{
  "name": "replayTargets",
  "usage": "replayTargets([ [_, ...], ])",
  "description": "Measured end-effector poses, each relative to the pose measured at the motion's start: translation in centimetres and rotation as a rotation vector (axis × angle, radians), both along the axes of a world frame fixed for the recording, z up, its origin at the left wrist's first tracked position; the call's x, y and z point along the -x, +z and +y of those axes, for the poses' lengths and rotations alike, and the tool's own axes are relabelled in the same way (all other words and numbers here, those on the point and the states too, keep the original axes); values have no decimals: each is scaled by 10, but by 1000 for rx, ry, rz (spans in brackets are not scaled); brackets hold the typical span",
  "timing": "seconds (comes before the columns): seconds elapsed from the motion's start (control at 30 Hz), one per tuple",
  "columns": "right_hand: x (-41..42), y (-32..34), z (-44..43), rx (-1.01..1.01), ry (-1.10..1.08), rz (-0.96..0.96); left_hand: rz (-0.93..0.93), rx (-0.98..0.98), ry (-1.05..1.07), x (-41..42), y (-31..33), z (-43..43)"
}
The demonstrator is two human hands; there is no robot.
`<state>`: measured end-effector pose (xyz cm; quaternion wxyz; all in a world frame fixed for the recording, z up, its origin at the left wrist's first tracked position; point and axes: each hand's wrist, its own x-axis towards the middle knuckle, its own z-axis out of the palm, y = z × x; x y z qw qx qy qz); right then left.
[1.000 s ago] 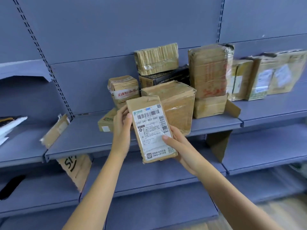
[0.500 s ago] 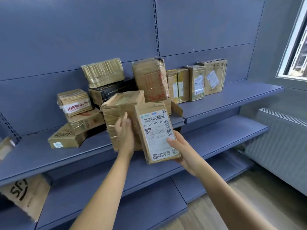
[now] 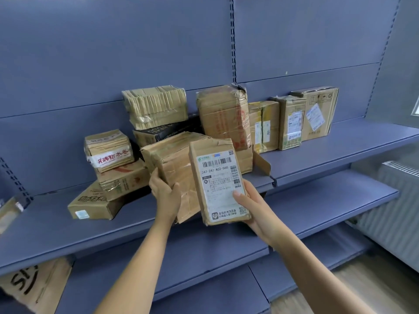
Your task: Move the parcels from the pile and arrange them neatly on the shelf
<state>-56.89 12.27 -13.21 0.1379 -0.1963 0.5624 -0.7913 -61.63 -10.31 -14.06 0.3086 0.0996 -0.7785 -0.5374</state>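
Head view. Labelled parcel [image 3: 218, 180] is held upright in the air, just in front of the pile on the shelf [image 3: 340, 141].

- Right hand [image 3: 249, 205] grips its lower right edge, thumb on the label face.
- Left hand [image 3: 165, 196] lies against the crumpled taped parcel [image 3: 174, 159] behind. I cannot tell whether it grips or only steadies.
- Handling: one hand carries it, so probably light. The card looks soft and the top corners are dented.
- The glossy label may be slick, so hold it by the long edges.
- Upright row [image 3: 292, 123] stands further right.
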Motion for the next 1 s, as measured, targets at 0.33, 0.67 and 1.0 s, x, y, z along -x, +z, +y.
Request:
replayTargets([
  [0.33, 52, -16, -8, 23, -101, -12, 203, -27, 196, 21, -14, 6],
  [0.67, 70, -15, 31, 33, -80, 5, 516, 568, -241, 9, 12, 77],
  [1.0, 63, 0, 232, -49, -372, 52, 394, 253, -618, 43, 10, 287],
])
